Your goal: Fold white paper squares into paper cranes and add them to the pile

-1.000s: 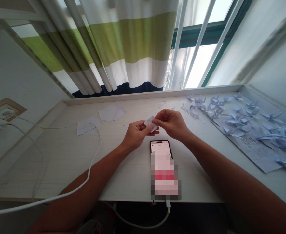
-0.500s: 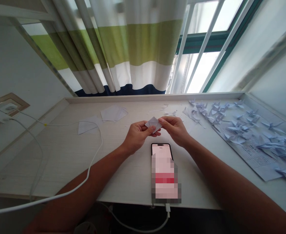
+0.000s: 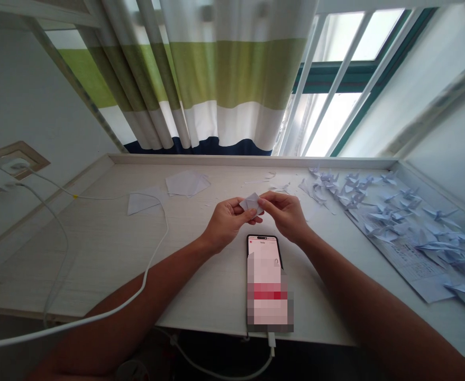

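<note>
A small folded white paper (image 3: pixel 250 202) is being held above the bench (image 3: pixel 200 301), the left hand (image 3: pixel 225 223) clasping its lower left, the right hand's (image 3: pixel 290 217) fingers pinching its right corner. More paper is showing than a second ago. Both forearms (image 3: pixel 166 272) are slanting inward, flanking a phone (image 3: pixel 262 251).

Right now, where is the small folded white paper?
In the head view, the small folded white paper is near the centre, held between the left hand and the right hand, just beyond the black-edged rectangular phone.
</note>
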Tool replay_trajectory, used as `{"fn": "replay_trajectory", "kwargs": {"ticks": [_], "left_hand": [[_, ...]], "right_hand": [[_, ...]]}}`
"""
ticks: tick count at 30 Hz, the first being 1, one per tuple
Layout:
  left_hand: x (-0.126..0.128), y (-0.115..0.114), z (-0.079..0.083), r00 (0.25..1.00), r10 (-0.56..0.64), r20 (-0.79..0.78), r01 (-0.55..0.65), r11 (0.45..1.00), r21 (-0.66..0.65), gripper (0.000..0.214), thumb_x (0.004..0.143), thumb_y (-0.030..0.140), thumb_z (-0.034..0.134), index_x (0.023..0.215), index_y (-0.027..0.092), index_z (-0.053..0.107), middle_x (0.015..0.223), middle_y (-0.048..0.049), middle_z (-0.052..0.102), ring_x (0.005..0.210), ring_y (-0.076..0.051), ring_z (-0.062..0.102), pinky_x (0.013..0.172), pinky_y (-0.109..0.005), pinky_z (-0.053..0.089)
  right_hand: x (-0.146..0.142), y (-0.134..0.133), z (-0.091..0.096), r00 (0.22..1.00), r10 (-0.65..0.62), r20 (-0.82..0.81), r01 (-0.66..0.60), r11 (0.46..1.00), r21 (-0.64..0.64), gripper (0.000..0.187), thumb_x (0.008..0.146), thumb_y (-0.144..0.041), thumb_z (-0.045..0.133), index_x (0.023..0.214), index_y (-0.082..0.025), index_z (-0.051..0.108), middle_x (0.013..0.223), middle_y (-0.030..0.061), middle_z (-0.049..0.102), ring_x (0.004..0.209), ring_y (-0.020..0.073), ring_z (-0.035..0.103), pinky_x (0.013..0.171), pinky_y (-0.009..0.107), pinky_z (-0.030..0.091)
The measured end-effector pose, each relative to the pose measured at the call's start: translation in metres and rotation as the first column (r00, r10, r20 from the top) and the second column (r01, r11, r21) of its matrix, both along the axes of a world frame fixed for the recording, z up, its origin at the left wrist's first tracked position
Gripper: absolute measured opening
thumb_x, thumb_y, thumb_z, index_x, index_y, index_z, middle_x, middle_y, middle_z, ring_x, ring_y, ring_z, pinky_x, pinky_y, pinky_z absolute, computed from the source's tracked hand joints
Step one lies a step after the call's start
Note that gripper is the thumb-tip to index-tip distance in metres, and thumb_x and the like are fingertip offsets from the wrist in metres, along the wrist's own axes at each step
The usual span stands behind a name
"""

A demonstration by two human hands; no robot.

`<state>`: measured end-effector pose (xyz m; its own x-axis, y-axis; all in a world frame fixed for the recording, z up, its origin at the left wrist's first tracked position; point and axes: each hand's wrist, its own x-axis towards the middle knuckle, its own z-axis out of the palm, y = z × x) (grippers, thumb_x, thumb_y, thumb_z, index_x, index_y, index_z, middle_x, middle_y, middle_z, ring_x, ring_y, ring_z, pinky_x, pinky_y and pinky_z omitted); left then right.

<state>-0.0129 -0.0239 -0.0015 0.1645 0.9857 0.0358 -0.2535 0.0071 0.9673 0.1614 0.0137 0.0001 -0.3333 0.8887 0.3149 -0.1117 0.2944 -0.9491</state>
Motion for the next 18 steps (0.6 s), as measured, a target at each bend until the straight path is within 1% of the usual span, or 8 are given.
{"fn": "replay_trajectory", "kwargs": {"ticks": [4, 8, 11, 15, 18], "left_hand": [[-0.0009, 0.0014, -0.0024, 1.0, -0.006, 0.027, 0.007, 0.998, -0.064, 0.036, 0.08, 0.036, 0.087, 0.104, 0.012, 0.075, 0.097, -0.0116, 0.081, 0.079, -0.018, 0.076, 0.077, -0.03, 0.059], [-0.0026, 0.0031, -0.0012, 0.997, -0.07, 0.014, 0.071, 0.982, -0.175, 0.043, 0.08, 0.044, 0.086, 0.105, 0.01, 0.077, 0.096, -0.0137, 0.081, 0.073, -0.017, 0.075, 0.074, -0.029, 0.059], [-0.003, 0.0028, 0.0014, 0.994, -0.111, -0.017, 0.105, 0.976, -0.19, 0.044, 0.076, 0.043, 0.089, 0.103, 0.01, 0.078, 0.094, -0.0141, 0.082, 0.071, -0.016, 0.074, 0.072, -0.028, 0.058], [-0.0027, 0.0008, 0.004, 0.994, -0.104, -0.043, 0.093, 0.976, -0.198, 0.043, 0.071, 0.036, 0.094, 0.103, 0.011, 0.079, 0.095, -0.0132, 0.082, 0.073, -0.015, 0.074, 0.074, -0.027, 0.059], [-0.0035, -0.0002, 0.0046, 0.991, -0.118, -0.067, 0.1, 0.968, -0.231, 0.04, 0.072, 0.036, 0.093, 0.099, 0.01, 0.08, 0.093, -0.0135, 0.082, 0.071, -0.016, 0.075, 0.075, -0.028, 0.06]], "right_hand": [[-0.0022, 0.0, -0.0029, 1.0, -0.016, 0.026, 0.015, 1.0, 0.005, 0.024, 0.089, -0.041, 0.076, 0.084, -0.018, 0.077, 0.076, 0.0033, 0.073, 0.07, 0.016, 0.066, 0.068, 0.031, 0.054], [-0.0047, -0.0018, -0.0046, 0.992, -0.088, 0.088, 0.086, 0.996, 0.027, 0.023, 0.09, -0.039, 0.072, 0.083, -0.017, 0.076, 0.076, 0.0036, 0.074, 0.07, 0.016, 0.065, 0.069, 0.031, 0.052], [-0.0055, -0.004, -0.0042, 0.986, -0.132, 0.097, 0.13, 0.991, 0.034, 0.02, 0.088, -0.036, 0.072, 0.081, -0.017, 0.076, 0.076, 0.0031, 0.073, 0.07, 0.0157, 0.064, 0.068, 0.03, 0.051], [-0.0051, -0.0052, -0.0027, 0.989, -0.133, 0.069, 0.133, 0.991, 0.005, 0.019, 0.086, -0.034, 0.072, 0.079, -0.017, 0.075, 0.074, 0.0027, 0.073, 0.069, 0.0158, 0.064, 0.067, 0.03, 0.05], [-0.0041, -0.0043, -0.0017, 0.996, -0.084, 0.04, 0.085, 0.996, -0.018, 0.017, 0.084, -0.033, 0.072, 0.079, -0.017, 0.075, 0.076, 0.0028, 0.073, 0.072, 0.0162, 0.065, 0.07, 0.03, 0.052]]}}
